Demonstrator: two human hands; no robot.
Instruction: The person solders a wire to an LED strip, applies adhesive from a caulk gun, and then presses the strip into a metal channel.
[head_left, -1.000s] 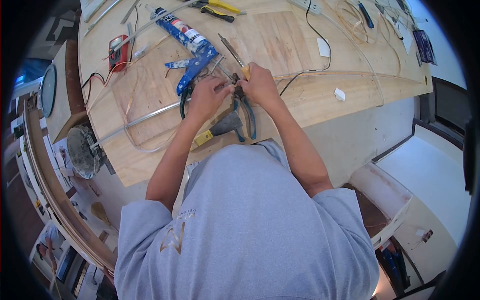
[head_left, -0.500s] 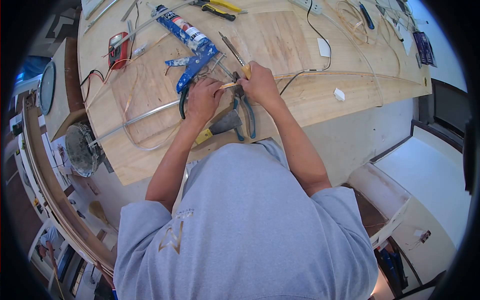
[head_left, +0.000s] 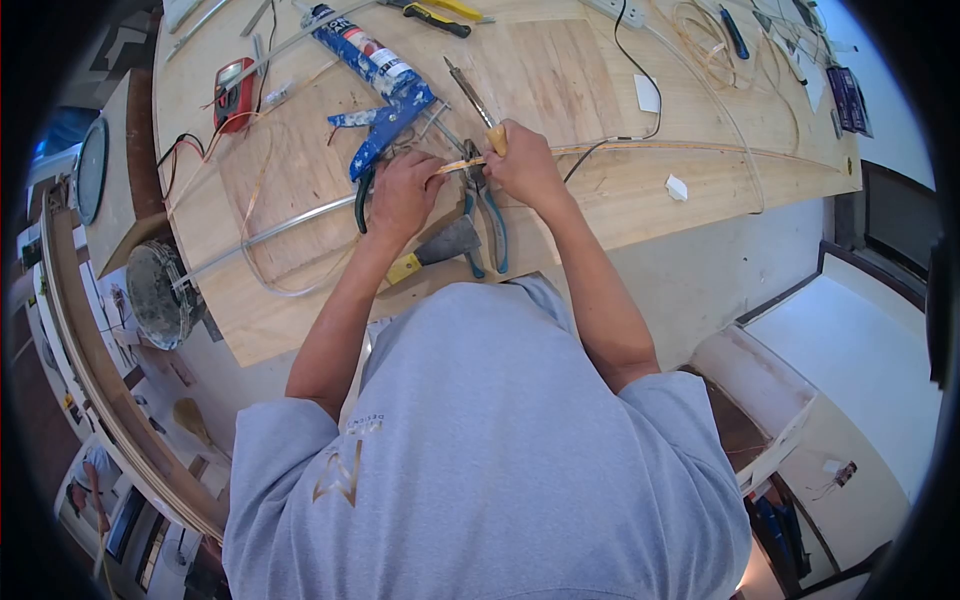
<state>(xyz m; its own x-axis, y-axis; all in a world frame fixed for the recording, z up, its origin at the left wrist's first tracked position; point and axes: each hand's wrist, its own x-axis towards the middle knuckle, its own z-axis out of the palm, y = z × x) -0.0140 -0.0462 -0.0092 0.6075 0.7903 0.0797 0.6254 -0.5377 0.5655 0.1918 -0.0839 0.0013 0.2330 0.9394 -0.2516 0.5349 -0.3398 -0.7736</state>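
My right hand (head_left: 527, 168) is closed around the wooden handle of a soldering iron (head_left: 470, 93), whose metal shaft points up and away to the left. A thin light-coloured strip, apparently LED strip (head_left: 460, 166), stretches between my two hands. My left hand (head_left: 402, 192) pinches its near end with fingers together. Between my hands and just below them lie pliers with blue-grey handles (head_left: 497, 230). A scraper with a yellow handle (head_left: 450, 243) rests beside the pliers. Beyond my left hand is a blue caulking gun (head_left: 400, 105), loaded with a tube.
On the wooden tabletop (head_left: 620, 215) are a red multimeter (head_left: 234, 95), yellow-and-black pliers (head_left: 440, 18), a power strip (head_left: 615, 10) and coiled wire (head_left: 700, 30). A metal rod (head_left: 310, 222) runs left past the table edge. Another person (head_left: 92, 470) is far off at lower left.
Both hands keep their hold, and the soldering iron stays at nearly the same angle. The whole view has shifted slightly; no object has plainly been moved.
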